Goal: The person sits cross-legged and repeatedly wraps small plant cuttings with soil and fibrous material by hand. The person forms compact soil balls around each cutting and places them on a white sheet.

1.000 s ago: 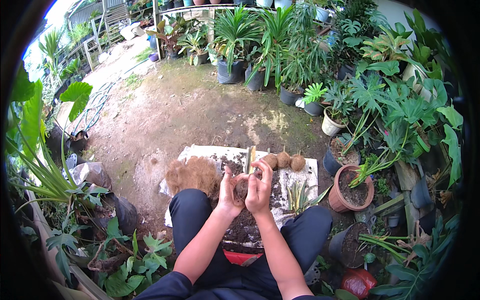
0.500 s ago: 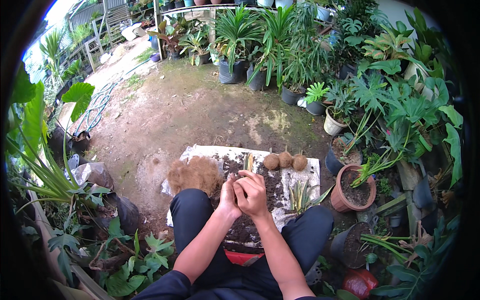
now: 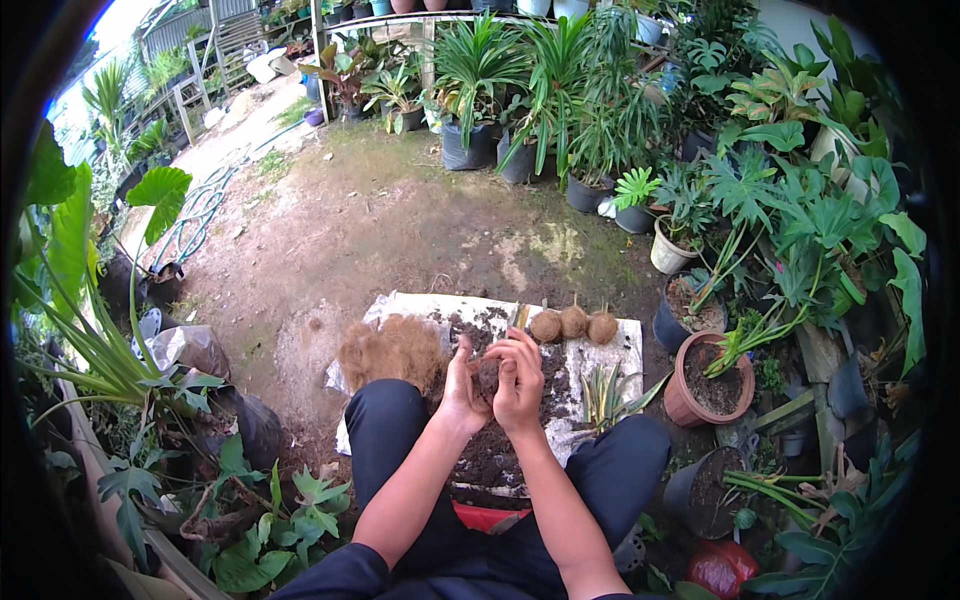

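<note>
Over the middle of the white sheet [image 3: 626, 362], left hand [image 3: 463, 396] and right hand [image 3: 519, 385] cupped around a dark clump [image 3: 487, 378], palms facing, fingers curled and pressing it between them. Far side of clump and several fingertips hidden; its make-up hard to read, soil-like in colour. Yellow-edged leaf piece [image 3: 521, 316] shows just beyond the right fingers, its lower end covered; cannot tell whether it joins the clump.

Loose dark soil [image 3: 490, 452] spread on the sheet's middle, partly masked by forearms. Brown fibre heap [image 3: 392, 350] at the sheet's left, hiding that edge. Three round fibre balls [image 3: 573, 323] in a row near its far right corner; thin stalks on top too small to identify. Striped leaves [image 3: 600, 396] on its right side, partly behind the knee. Red object [image 3: 488, 517] at the sheet's near edge, mostly cut off by legs; kind unclear.
</note>
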Motion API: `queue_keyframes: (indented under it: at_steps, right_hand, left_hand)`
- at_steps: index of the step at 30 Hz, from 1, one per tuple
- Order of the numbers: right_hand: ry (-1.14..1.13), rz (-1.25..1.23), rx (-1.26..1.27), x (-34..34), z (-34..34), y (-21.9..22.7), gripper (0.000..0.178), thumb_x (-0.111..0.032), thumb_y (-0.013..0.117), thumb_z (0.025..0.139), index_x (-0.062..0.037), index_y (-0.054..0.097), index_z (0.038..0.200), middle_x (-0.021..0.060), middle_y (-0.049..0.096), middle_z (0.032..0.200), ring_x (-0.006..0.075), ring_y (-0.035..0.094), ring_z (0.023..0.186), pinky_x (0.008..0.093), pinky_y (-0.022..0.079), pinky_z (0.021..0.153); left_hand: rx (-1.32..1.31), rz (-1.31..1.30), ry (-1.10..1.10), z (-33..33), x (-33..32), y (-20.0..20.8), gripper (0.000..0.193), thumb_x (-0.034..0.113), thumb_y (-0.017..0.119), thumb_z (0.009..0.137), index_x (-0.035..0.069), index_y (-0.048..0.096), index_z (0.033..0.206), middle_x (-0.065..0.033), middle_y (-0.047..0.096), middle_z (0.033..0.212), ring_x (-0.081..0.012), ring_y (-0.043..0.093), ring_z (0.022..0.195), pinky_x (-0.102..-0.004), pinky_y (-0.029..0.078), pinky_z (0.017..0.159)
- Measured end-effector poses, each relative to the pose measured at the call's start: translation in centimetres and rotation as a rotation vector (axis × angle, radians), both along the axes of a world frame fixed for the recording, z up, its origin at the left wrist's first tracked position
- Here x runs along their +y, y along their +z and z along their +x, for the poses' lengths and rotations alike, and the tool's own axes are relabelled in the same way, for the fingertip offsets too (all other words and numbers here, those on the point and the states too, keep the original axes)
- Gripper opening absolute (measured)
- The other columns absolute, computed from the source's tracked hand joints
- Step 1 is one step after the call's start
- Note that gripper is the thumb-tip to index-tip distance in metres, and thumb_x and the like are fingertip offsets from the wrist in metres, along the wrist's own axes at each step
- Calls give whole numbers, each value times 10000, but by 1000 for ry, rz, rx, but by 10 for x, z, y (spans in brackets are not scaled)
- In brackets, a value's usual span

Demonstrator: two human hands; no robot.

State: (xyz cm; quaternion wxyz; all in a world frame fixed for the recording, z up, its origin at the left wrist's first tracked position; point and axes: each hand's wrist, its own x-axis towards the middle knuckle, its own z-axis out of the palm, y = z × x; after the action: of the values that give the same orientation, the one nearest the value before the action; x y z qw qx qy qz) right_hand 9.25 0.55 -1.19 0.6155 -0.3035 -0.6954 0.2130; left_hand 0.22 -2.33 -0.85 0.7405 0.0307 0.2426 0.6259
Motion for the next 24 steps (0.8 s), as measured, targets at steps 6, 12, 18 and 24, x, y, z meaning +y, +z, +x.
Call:
queue_keyframes:
  at_steps: [6,12,18,24]
  right_hand:
    - [-45,152,-229,-4,14,12,488,-425,414,984,-83,739,857,68,676,1102,332,490,1237,455,276,1046]
    - [-120,216,-324,-4,10,0,241,-205,559,889,-43,698,779,59,638,990,303,510,1181,475,286,1010]
    - [-85,124,-235,-7,6,-1,337,-252,493,949,-42,695,778,92,609,1045,325,473,1207,479,302,1022]
    - [445,-568,430,2,5,0,672,-615,208,997,-128,310,1448,141,580,1263,255,514,1227,440,371,1068]
  left_hand:
    - [86,-79,11,1,-3,6,515,559,534,931,108,577,1174,-88,600,1164,-217,612,1055,-396,532,878]
    - [199,-108,142,17,0,-5,516,530,355,1022,83,608,975,-38,630,868,-139,623,825,-293,530,718]
    - [218,-31,150,11,2,-9,488,537,411,1002,95,612,961,-53,633,915,-166,639,877,-314,538,766]
    - [761,259,362,17,-1,-2,507,506,344,1015,67,592,1064,-90,634,1018,-218,626,963,-358,490,877]
